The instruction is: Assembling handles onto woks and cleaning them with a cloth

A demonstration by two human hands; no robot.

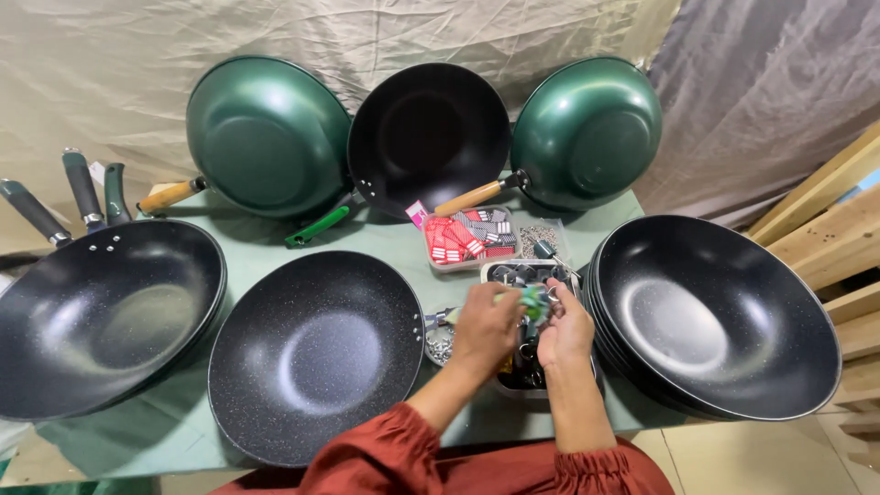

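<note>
My left hand and my right hand meet over a tray of small dark metal parts at the table's middle. Both pinch a small green piece between their fingertips. A handleless black speckled wok lies just left of my left hand. A stack of black woks lies just right of my right hand. Rust-red sleeves cover both forearms.
A clear box of red and striped packets and a tray of screws sit behind the hands. Black woks with handles are stacked at the left. Two green woks and a black one lean against the cloth backdrop. Wooden boards stand at the right.
</note>
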